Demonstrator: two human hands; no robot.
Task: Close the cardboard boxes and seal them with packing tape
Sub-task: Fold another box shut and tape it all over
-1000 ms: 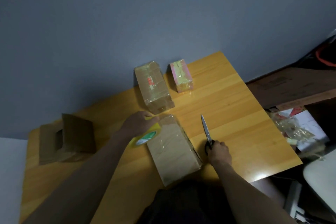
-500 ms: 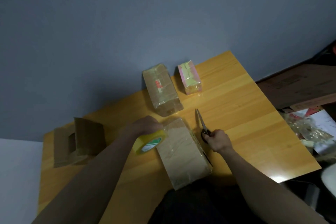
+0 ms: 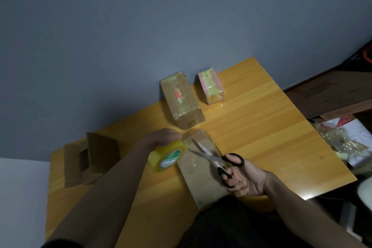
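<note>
1. Scissors [image 3: 217, 160] have come up off the table since 1 s ago: then they lay flat on the wood w/ the right hand [image 3: 244, 180] on the handles, now they're in the air over the near box [image 3: 203, 169], blades apart, tips pointing at the tape roll [image 3: 168, 156].
2. Right hand: fingers & thumb curled through the black handle loops, gripping the scissors.
3. Left hand [image 3: 161, 140]: curled over the top of the yellow roll, holding it lifted at the near box's far-left corner; roll sits higher & more tilted than before.
4. Count: 4 boxes on the table [image 3: 261, 127]. Near box, closed, clear tape across its top, under both hands.
5. Taped brown box [image 3: 182, 99] & smaller pink box [image 3: 211, 88] side by side at the far edge, not touching; same spots as before.
6. Open box [image 3: 90, 159] w/ flap standing up, far left, well apart from the rest.
7. 1 roll, 1 pair of scissors.
</note>
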